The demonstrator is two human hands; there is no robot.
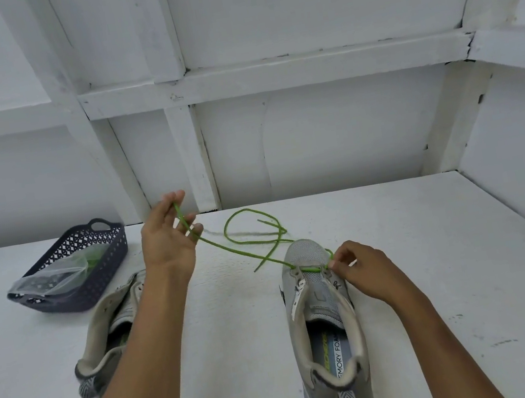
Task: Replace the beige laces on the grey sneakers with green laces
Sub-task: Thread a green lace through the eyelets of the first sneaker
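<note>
— Hands?
— My left hand (167, 239) holds the thin green lace (246, 253) raised. My right hand (359, 269) pinches it at the grey mesh sneaker's (322, 314) front eyelets.
— And the sneaker?
— On the white bench (243, 341), lace slack looped beyond its toe.

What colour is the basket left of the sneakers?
Dark blue-grey basket, with diamond-lattice walls; head view.
</note>
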